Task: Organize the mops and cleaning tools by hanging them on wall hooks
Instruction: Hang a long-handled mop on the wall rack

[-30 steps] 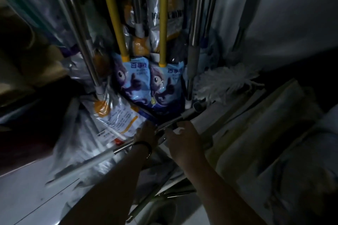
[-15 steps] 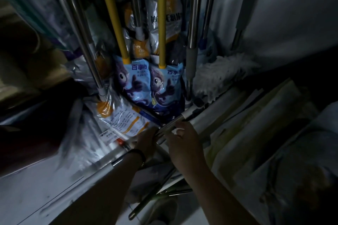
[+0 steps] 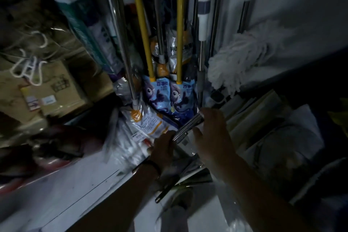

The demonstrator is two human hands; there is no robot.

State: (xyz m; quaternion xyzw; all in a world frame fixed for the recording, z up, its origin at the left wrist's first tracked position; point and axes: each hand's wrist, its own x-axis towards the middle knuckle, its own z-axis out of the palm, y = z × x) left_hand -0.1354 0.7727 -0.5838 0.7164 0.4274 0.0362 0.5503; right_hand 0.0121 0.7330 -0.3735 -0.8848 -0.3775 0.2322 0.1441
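Observation:
In a dim corner, several mops stand upright. Two have yellow handles (image 3: 140, 24) and blue printed wrappers (image 3: 160, 96) on their heads. A white string mop head (image 3: 239, 62) hangs at the right. Across the floor pile lies a metal mop pole (image 3: 188, 128), slanting up to the right. My left hand (image 3: 163, 147) grips this pole from the left. My right hand (image 3: 211, 133) holds its upper part, fingers curled over it. A dark band sits on my left wrist.
Cardboard boxes (image 3: 50, 90) under clear plastic fill the left side. A packaged mop head (image 3: 148, 124) lies on the floor pile. Flat pale packages (image 3: 263, 118) are stacked at the right, below a white wall (image 3: 301, 15). A dark-handled tool (image 3: 165, 188) lies under my left forearm.
The camera has tilted up, showing more of the boxes and the string mop. Both hands have risen toward the corner with the metal pole, keeping their hold.

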